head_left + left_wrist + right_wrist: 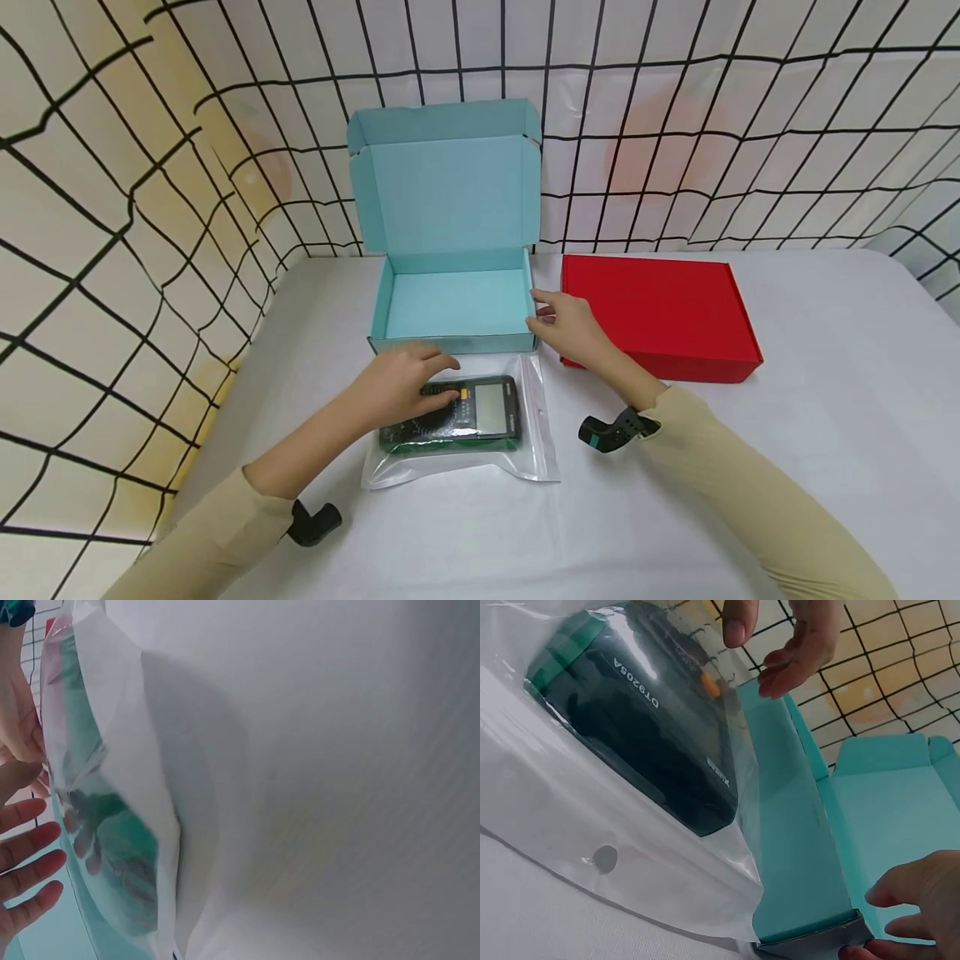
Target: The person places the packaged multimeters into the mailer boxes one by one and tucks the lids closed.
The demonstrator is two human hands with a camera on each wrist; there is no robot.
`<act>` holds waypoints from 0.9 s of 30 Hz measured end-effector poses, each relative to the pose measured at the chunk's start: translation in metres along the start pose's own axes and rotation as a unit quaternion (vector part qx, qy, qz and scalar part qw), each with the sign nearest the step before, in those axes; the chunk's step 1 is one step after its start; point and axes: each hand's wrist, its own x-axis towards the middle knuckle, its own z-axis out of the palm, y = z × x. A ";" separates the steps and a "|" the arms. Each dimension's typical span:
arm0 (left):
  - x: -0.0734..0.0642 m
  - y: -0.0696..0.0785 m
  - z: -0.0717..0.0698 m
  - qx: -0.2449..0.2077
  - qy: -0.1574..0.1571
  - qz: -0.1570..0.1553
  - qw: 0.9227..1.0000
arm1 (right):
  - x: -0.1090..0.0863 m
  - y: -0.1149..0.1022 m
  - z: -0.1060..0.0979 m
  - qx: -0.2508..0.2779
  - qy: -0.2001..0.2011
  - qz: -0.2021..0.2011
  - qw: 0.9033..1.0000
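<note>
A black digital multimeter [491, 410] with a green edge lies in a clear plastic bag [536, 467] on the table. Over its dial side hovers my left hand [401, 387], fingers loosely extended; the left wrist view also shows those fingers [34, 847] spread. Behind the bag stands a light blue cardboard box [457, 304], lid raised and nothing inside. My right hand [570, 325] has its fingertips at the box's right side wall. In the right wrist view these fingers [900, 889] are beside the box's front corner, not wrapped around it.
A closed red box [663, 317] sits to the right of the blue box, close to my right hand. White cloth covers the table [825, 467]. Black wire grid [637, 133] rises behind the boxes and along the left side.
</note>
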 end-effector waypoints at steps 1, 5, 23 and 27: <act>-0.001 0.001 0.001 -0.002 0.001 0.002 1.000 | 0.000 0.000 0.000 0.001 0.001 0.002 1.000; -0.003 0.002 0.003 -0.013 0.004 0.000 1.000 | 0.003 -0.001 0.002 0.007 0.008 0.014 1.000; -0.011 0.011 0.007 -0.027 -0.042 -0.027 0.998 | 0.018 -0.002 0.002 0.020 -0.030 0.110 0.993; -0.012 0.012 0.006 -0.038 -0.086 -0.039 0.995 | 0.020 -0.002 0.002 0.023 -0.037 0.117 0.992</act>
